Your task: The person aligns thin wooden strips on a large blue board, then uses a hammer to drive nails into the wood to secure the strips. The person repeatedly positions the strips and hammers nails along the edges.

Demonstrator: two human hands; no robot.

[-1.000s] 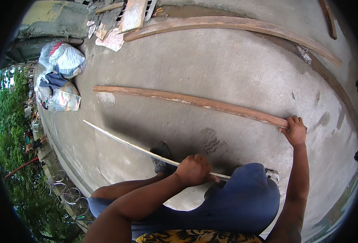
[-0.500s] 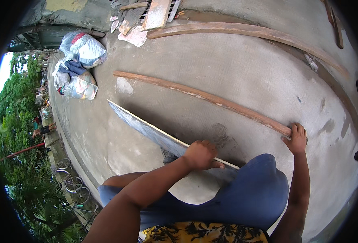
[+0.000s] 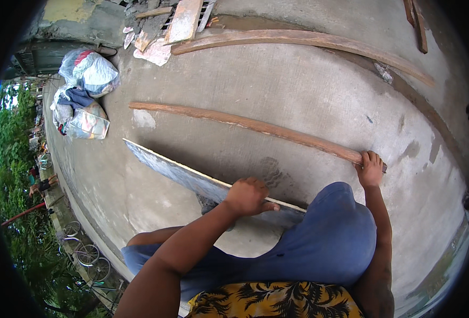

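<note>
The left hand (image 3: pixel 248 195) grips the upper edge of a long flat straightedge board (image 3: pixel 192 180), tilted on the smooth concrete slab (image 3: pixel 309 100). The right hand (image 3: pixel 371 168) closes on the near end of a long wooden batten (image 3: pixel 245 124) lying beyond it. Both look stiff and fairly light, though long enough to swing; holding nearer mid-length would likely steady them.

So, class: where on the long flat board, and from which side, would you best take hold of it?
Grip the flat board by its raised upper edge, near the left hand, coming from above. It stands tilted on one long edge, so only that edge is free for fingers.
</note>
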